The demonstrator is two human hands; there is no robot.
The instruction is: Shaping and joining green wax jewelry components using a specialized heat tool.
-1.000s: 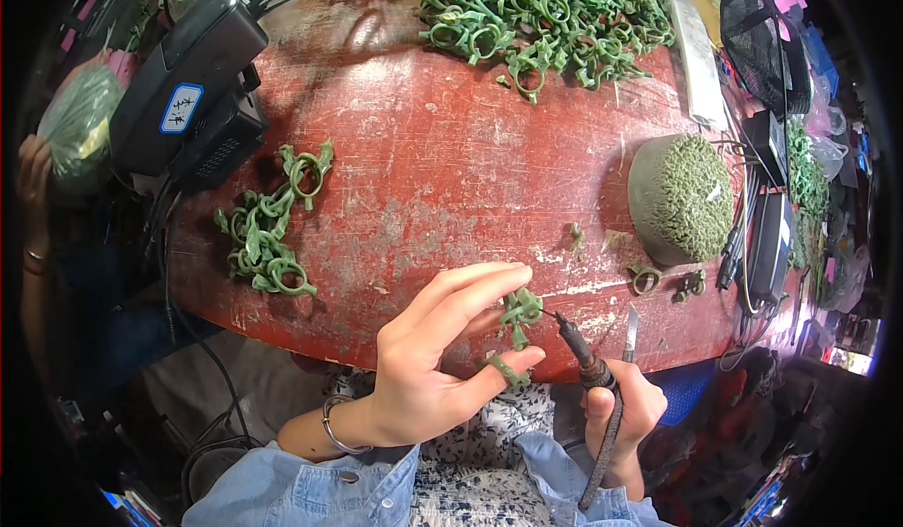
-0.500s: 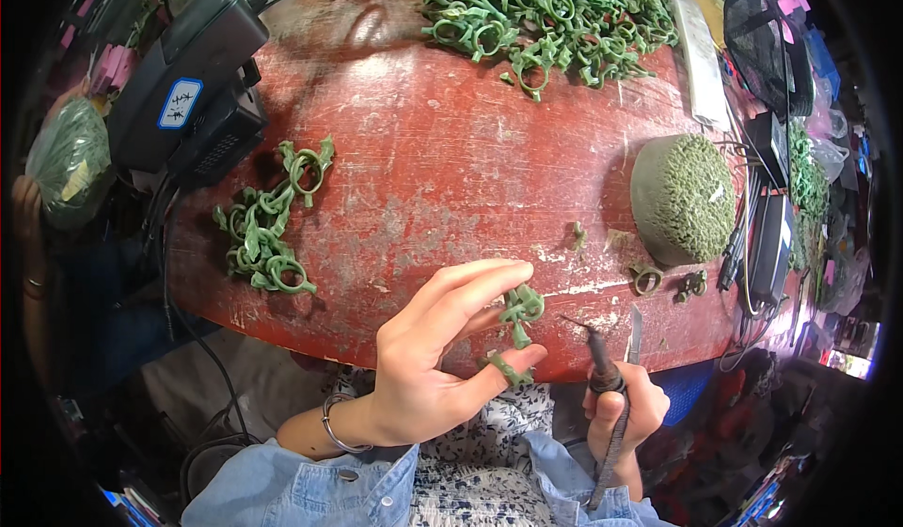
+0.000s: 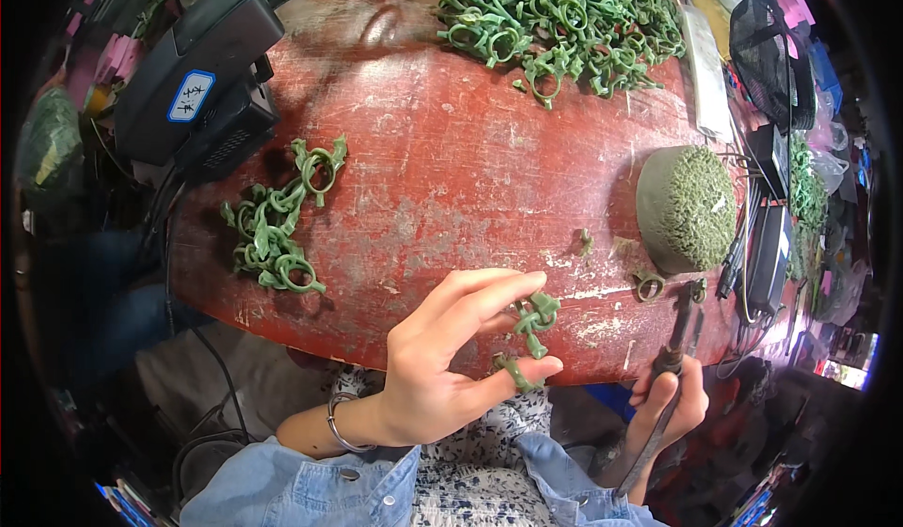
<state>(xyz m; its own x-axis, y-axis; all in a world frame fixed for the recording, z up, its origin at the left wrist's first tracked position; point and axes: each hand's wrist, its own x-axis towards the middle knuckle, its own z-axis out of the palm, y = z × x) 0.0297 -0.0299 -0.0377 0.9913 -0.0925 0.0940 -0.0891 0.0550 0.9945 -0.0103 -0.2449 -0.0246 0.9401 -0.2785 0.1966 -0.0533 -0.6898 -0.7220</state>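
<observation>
Green ring pieces (image 3: 574, 33) lie in separate lots on a worn red table (image 3: 442, 141). Largest lot: a dense heap at the far edge, many pieces tangled together. Black boxy device (image 3: 202, 43) at the left edge, with cables. Left hand (image 3: 423, 372) near the front edge, fingers and thumb curled, grasping a knotted piece (image 3: 538, 318) at the fingertips. Green round block (image 3: 663, 212) with a rough face stands at right. Small cluster (image 3: 273, 235) of ring pieces at left, well apart from the heap. Right hand (image 3: 673, 395) grasps two tools together: a dark pen-shaped tool (image 3: 671, 358) and a slim flat-bladed tool (image 3: 649, 447); their tips are beside a small dark green piece (image 3: 699, 289), contact unclear. Loose ring (image 3: 649, 287) near the block; green band (image 3: 516, 377) at the left thumb, whether joined to the knotted piece cannot be told. Smallest: a green scrap (image 3: 586, 242) left of the block. Progress, judged from the lots: work is underway, with the knotted piece still in hand. Heap and cluster differ greatly in count, but which is finished and which is waiting cannot be told; share remaining therefore unsettled.
</observation>
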